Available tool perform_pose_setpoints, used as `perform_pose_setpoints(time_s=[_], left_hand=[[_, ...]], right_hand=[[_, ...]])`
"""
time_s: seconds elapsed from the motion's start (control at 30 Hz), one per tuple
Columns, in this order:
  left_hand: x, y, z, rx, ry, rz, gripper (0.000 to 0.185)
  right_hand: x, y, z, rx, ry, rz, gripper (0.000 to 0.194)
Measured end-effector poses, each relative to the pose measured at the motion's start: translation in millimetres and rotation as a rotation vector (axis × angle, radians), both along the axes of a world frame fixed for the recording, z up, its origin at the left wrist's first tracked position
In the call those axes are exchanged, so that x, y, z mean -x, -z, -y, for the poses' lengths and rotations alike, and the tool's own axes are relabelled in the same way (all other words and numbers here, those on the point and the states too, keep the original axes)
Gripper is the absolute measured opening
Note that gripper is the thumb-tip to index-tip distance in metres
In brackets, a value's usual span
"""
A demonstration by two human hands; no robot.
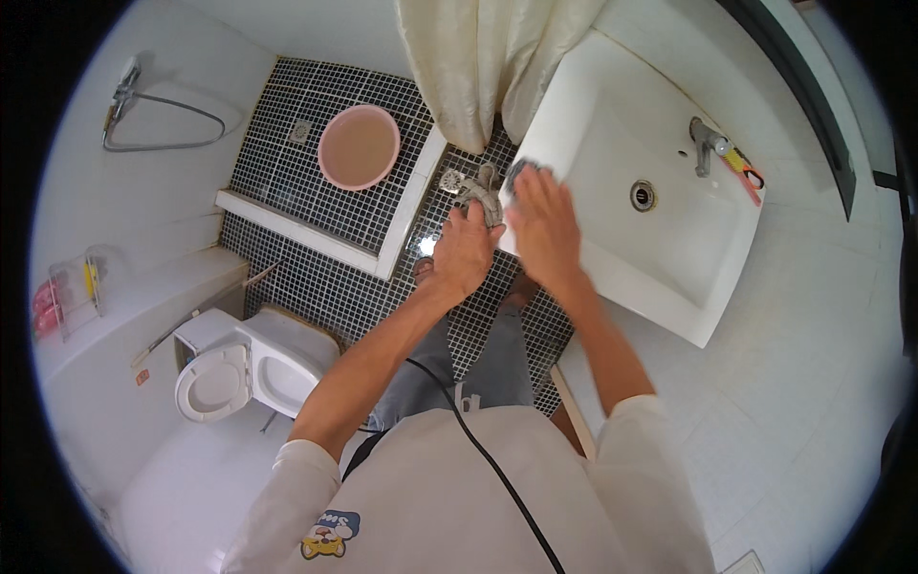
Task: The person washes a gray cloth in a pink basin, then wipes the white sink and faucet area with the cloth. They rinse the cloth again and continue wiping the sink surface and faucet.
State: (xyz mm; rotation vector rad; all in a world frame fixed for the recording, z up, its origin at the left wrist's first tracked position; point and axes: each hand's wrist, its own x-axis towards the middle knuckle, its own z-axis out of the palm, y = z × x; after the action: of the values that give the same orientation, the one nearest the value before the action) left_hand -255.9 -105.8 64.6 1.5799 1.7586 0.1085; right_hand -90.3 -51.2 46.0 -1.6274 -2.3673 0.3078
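Note:
A wet-looking grey-brown cloth (482,195) hangs from my left hand (466,247), whose fingers close on its near end beside the sink's edge. My right hand (545,222), slightly blurred, is over the left rim of the white washbasin (645,265). Under its fingertips shows a dark grey scrubber or pad (520,172), mostly hidden by the fingers and pressed near the rim. The basin's drain (643,195) lies to the right of this hand, with the metal faucet (704,147) beyond it.
A pink basin (358,147) of cloudy water stands on the black tiled shower floor behind a white curb (308,233). A cream curtain (480,64) hangs beside the sink. An orange-handled tool with a yellow part (739,165) lies by the faucet. A white toilet (287,377) is at lower left.

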Motion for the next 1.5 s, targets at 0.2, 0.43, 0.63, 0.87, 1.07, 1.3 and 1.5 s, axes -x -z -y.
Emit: perform_pose_setpoints(time_s=[0.2, 0.43, 0.63, 0.87, 1.07, 1.3, 1.5], left_hand=[[1.9, 4.2, 5.8, -0.055, -0.011, 0.016, 0.055], [11.3, 10.5, 4.8, -0.025, -0.016, 0.077, 0.059], [26.7, 26.7, 21.2, -0.06, -0.078, 0.222, 0.06], [35.1, 40.6, 29.1, -0.085, -0.122, 0.316, 0.059], [38.5, 41.0, 37.6, -0.099, -0.209, 0.439, 0.053], [47.7, 27.4, 52.1, -0.198, -0.245, 0.485, 0.048], [52.9, 18.1, 55.1, -0.146, -0.309, 0.547, 0.05]], right_hand=[[-11.7, 15.3, -61.5, -0.271, 0.04, 0.051, 0.04], [-12.2, 18.6, -6.3, -0.184, 0.001, -0.022, 0.042], [-6.2, 18.9, -39.6, -0.295, 0.085, -0.045, 0.037], [-6.3, 7.0, -33.6, -0.218, 0.069, -0.009, 0.037], [11.3, 6.0, 2.8, -0.205, 0.08, -0.127, 0.048], [-14.2, -2.1, -50.8, -0.298, 0.027, 0.077, 0.035], [16.4, -1.2, 9.2, -0.201, 0.122, -0.054, 0.049]])
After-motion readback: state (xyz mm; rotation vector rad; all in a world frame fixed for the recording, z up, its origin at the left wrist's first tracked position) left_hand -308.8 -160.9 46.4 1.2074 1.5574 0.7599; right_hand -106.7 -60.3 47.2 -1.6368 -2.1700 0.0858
